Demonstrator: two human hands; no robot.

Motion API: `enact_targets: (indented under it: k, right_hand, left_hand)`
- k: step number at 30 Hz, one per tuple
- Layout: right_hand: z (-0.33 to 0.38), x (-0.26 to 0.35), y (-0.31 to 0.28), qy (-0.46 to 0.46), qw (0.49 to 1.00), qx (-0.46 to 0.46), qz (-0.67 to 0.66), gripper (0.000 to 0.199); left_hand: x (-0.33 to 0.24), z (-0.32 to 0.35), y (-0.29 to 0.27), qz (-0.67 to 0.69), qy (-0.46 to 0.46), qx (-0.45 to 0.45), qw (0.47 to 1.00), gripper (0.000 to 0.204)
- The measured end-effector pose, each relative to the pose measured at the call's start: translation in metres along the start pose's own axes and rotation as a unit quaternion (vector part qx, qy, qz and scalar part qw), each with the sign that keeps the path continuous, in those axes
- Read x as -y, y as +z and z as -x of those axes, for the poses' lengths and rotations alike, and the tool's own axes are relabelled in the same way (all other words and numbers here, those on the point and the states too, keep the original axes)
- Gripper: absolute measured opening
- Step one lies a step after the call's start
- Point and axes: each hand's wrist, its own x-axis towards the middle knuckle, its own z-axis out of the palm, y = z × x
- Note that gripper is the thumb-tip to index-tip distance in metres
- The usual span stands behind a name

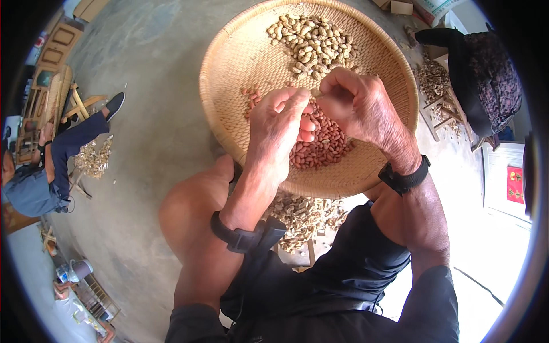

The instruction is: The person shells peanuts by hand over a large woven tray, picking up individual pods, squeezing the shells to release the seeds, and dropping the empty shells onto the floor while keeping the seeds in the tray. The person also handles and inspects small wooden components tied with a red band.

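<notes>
Over a round woven basket (240, 63), my left hand (274, 128) and my right hand (363, 106) meet fingertip to fingertip. Both are closed in a pinch on a small tan peanut (315, 92), mostly covered by the fingers. Motion blurs the right fingertips somewhat. Unshelled peanuts (311, 46) lie heaped on the basket's far side. Below my hands spreads a pile of shelled reddish peanut kernels (320, 146), partly hidden by the left fingers, with a few more kernels left of that hand.
Empty peanut shells (303, 220) are piled beneath the basket's near edge, between my legs. At left, a seated person (43, 177) is beside another shell heap (93, 157). On the right are a dark patterned garment (486, 80), a wooden stool (452, 114) and more shells (433, 80).
</notes>
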Motion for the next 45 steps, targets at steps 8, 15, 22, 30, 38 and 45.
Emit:
enact_targets:
  k: [8, 15, 22, 30, 38, 45]
  right_hand:
    - [0.005, -0.008, 0.001, -0.053, 0.998, -0.017, -0.038, 0.011]
    - [0.009, -0.006, 0.007, 0.031, 0.984, -0.046, -0.167, 0.021]
    - [0.007, 0.005, 0.009, -0.02, 0.981, -0.078, -0.174, 0.021]
    - [0.006, 0.007, 0.009, -0.035, 0.979, -0.088, -0.182, 0.021]
    - [0.004, 0.005, 0.009, -0.097, 0.981, -0.107, -0.127, 0.014]
    - [0.005, 0.005, 0.007, -0.125, 0.985, -0.099, -0.065, 0.015]
  left_hand:
    - [0.001, -0.001, 0.005, 0.01, 0.016, 0.036, 0.999, 0.026]
    - [0.003, -0.006, 0.001, 0.186, -0.029, 0.102, 0.977, 0.012]
    - [0.001, -0.006, -0.002, 0.266, -0.046, 0.169, 0.948, 0.011]
    - [0.001, -0.005, -0.001, 0.3, -0.066, 0.192, 0.932, 0.014]
    - [0.006, -0.009, -0.004, 0.23, -0.039, 0.205, 0.95, 0.019]
    - [0.006, -0.005, 0.004, 0.216, -0.029, 0.143, 0.965, 0.022]
